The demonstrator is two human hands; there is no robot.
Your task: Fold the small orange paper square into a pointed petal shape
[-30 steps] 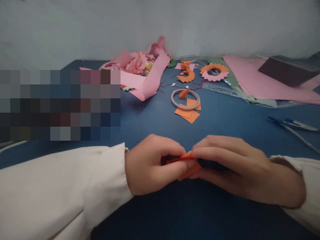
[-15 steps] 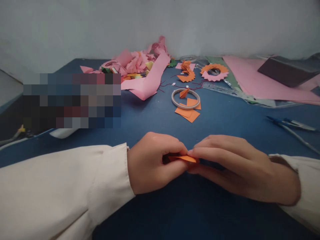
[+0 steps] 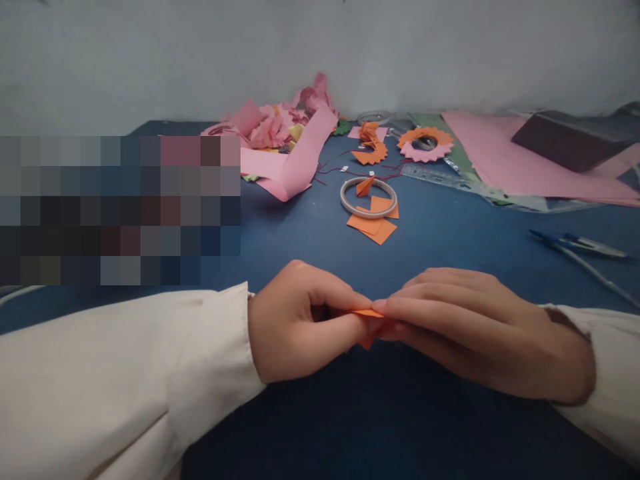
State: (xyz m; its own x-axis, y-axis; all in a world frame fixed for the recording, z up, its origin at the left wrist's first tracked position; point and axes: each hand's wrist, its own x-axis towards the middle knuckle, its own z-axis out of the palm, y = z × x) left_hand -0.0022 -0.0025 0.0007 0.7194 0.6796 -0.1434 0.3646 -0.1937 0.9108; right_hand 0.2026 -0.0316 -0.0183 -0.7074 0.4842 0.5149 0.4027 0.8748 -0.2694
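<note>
You are resting your left hand (image 3: 300, 320) on the blue table (image 3: 440, 247), its thumb and fingers pinched narrow on the left edge of a small orange paper (image 3: 369, 319) that is sitting between your 2 hands, near the front of the table. Your right hand (image 3: 475, 327) is closing on the same piece from the other side, fingers laid flat along the top. Since you are creasing, you are best lining the edges up before pressing, and keeping the left pinch firm so the piece is not slipping. Further back, a white ring (image 3: 369, 198) is lying over more orange squares (image 3: 373, 225), and pens (image 3: 580, 248) are lying well apart at the right.
</note>
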